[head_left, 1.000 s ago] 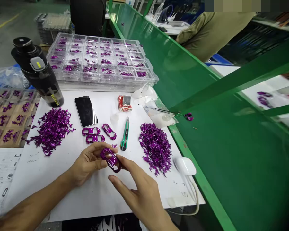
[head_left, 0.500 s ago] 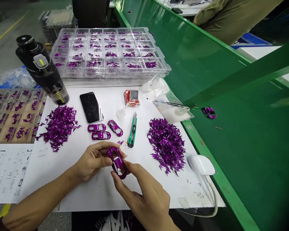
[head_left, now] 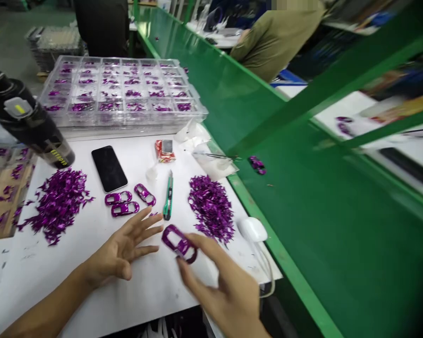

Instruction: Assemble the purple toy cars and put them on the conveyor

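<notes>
Between the thumb and fingers of my right hand [head_left: 225,286] is a shiny purple toy car shell [head_left: 175,240] with open window gaps, held above the white table. My left hand [head_left: 127,251] is just left of it, fingers spread, holding nothing. Beyond the left fingers lie three more purple pieces: a car shell [head_left: 145,194], another car shell [head_left: 118,198] and a third car shell [head_left: 125,209]. A green utility knife [head_left: 168,197] lies behind the held shell. Heaps of small pointed purple parts sit on both sides, a left heap [head_left: 59,202] and a right heap [head_left: 211,206].
A clear compartment tray [head_left: 123,115] of purple parts stands at the back. Nearby are a black bottle [head_left: 31,122], a phone [head_left: 109,169], a red packet [head_left: 165,151] and a white mouse-shaped device [head_left: 253,230]. A purple car [head_left: 257,165] lies on the green conveyor [head_left: 285,211]. Beyond it sits a person.
My left hand has let go of the car shell and spread its fingers. My right hand keeps the shell. The view has swung right, so the table things appear further left.
</notes>
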Demonstrator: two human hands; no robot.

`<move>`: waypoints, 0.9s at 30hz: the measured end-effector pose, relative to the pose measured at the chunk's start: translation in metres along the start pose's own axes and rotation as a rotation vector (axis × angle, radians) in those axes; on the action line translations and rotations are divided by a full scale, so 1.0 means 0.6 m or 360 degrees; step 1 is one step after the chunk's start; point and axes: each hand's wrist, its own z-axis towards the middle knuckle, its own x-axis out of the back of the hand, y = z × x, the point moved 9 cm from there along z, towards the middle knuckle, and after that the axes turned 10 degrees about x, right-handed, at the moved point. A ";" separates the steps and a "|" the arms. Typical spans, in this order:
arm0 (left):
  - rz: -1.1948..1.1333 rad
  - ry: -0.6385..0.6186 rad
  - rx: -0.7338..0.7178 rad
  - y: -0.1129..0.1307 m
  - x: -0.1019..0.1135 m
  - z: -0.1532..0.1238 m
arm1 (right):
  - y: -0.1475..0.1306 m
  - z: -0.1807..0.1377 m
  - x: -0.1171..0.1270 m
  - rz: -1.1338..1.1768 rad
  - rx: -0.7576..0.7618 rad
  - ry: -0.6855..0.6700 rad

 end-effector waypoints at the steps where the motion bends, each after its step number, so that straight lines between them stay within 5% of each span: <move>1: 0.0023 0.0007 0.0060 -0.008 0.002 0.002 | 0.050 -0.003 0.027 -0.0123 -0.0091 -0.0015; 6: 0.0174 0.0119 0.0263 -0.032 0.005 0.014 | 0.393 -0.054 0.215 -0.0861 -0.1291 -0.0095; 9: 0.0166 0.0285 0.0324 -0.033 0.010 0.015 | 0.495 -0.060 0.293 -0.1089 -0.1551 0.0070; 12: 0.0126 0.0357 0.0346 -0.032 0.010 0.016 | 0.537 -0.039 0.288 -0.1123 -0.1534 0.0128; 16: 0.0085 0.0438 0.0298 -0.030 0.013 0.015 | 0.568 0.021 0.204 -0.0901 -0.1364 -0.0006; 21: 0.0075 0.0582 0.0109 -0.027 0.017 0.011 | 0.507 0.072 0.170 -0.0813 -0.1265 0.0200; 25: 0.0155 0.0637 -0.0091 -0.024 0.018 0.013 | 0.317 0.049 0.121 -0.0630 -0.0942 0.0305; 27: 0.0172 0.0615 -0.0168 -0.021 0.016 0.013 | 0.171 0.044 0.047 -0.0279 -0.0309 0.0133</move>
